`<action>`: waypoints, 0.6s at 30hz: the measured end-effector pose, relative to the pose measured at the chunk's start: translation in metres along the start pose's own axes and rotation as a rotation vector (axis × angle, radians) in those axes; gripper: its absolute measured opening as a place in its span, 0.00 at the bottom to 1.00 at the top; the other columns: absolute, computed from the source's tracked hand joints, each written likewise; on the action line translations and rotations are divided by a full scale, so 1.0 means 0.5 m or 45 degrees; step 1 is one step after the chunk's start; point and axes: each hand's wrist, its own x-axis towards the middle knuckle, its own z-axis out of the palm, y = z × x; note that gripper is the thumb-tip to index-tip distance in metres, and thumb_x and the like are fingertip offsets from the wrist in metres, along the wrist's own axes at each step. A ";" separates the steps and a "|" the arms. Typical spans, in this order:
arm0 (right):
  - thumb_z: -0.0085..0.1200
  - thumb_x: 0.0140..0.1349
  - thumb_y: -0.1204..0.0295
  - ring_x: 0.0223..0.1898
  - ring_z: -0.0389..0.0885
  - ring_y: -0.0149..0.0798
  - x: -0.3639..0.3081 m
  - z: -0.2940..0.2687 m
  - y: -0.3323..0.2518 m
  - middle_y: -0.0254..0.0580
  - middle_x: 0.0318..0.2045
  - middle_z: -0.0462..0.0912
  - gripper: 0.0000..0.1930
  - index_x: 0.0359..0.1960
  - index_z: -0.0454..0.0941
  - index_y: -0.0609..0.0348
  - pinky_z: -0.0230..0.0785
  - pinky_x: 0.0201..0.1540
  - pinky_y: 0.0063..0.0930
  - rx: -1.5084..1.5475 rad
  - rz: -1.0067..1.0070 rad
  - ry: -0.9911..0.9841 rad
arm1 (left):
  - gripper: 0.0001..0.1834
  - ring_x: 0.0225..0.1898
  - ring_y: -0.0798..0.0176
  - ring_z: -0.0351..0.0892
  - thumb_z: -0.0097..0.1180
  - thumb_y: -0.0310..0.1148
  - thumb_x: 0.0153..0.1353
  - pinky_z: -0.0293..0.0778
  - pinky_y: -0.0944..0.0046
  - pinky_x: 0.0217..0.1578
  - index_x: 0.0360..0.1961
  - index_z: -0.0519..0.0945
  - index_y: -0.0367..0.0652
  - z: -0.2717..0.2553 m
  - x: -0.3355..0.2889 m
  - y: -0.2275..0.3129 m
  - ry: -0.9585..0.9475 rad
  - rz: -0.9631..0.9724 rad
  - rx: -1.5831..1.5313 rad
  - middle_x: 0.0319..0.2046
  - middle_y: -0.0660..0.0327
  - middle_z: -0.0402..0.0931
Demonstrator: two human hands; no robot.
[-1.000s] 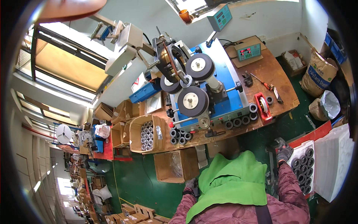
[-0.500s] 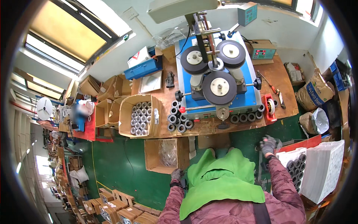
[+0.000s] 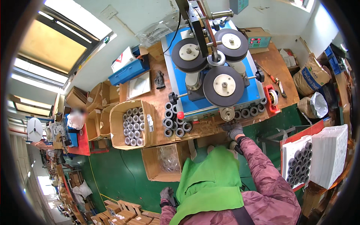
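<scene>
**Gloved right hand at the front edge of the bench, under the blue winding machine**

Head view: the right hand (image 3: 236, 132), in a grey work glove, reaches up to the front edge of the wooden bench (image 3: 285, 71), just below the small metal roller (image 3: 227, 113) at the front of the blue machine (image 3: 210, 75). Its fingers look curled over something dark at the bench edge, but whether they clamp it or only rest there cannot be told. A row of dark ring cores (image 3: 249, 111) lies along the front edge just right of the hand, within easy reach of the machine; a second cluster of rings (image 3: 174, 122) sits left of the roller. The left hand (image 3: 165, 194), also gloved, hangs low beside the green apron (image 3: 210, 180), well apart from the bench; its grip is not clear.

A cardboard box of rings (image 3: 131, 123) stands at the bench's left end, a likely supply. To the right, off the bench, a white tray (image 3: 290, 150) holds more rings in rows, beside a stack of white trays (image 3: 332, 153). A red tape holder (image 3: 273, 98) sits near the right front corner.
</scene>
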 end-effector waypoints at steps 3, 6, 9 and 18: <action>0.43 0.52 0.49 0.63 0.52 0.44 0.054 0.091 0.037 0.43 0.61 0.58 0.32 0.60 0.60 0.42 0.43 0.63 0.41 0.656 -0.146 0.685 | 0.16 0.28 0.58 0.79 0.51 0.35 0.54 0.77 0.59 0.27 0.43 0.72 0.41 0.002 0.037 -0.006 -0.009 -0.102 0.046 0.33 0.57 0.77; 0.45 0.51 0.50 0.63 0.53 0.44 -0.030 -0.112 -0.161 0.43 0.61 0.59 0.33 0.61 0.59 0.42 0.44 0.62 0.42 -0.058 -0.109 0.200 | 0.16 0.28 0.58 0.79 0.51 0.36 0.54 0.77 0.59 0.26 0.43 0.72 0.41 -0.062 0.013 -0.046 0.125 -0.155 -0.008 0.33 0.57 0.77; 0.44 0.52 0.49 0.63 0.53 0.44 -0.035 -0.094 -0.102 0.42 0.61 0.59 0.32 0.60 0.59 0.42 0.45 0.62 0.41 0.182 0.084 0.003 | 0.16 0.27 0.59 0.79 0.51 0.36 0.55 0.76 0.60 0.25 0.44 0.72 0.41 -0.014 0.032 -0.002 0.005 -0.073 0.025 0.32 0.58 0.77; 0.44 0.52 0.49 0.60 0.60 0.45 -0.115 -0.153 -0.117 0.45 0.58 0.63 0.30 0.56 0.66 0.47 0.54 0.59 0.40 0.003 0.182 0.163 | 0.16 0.28 0.60 0.78 0.52 0.37 0.57 0.75 0.62 0.27 0.45 0.72 0.42 0.018 0.045 0.072 -0.046 0.048 -0.037 0.33 0.59 0.77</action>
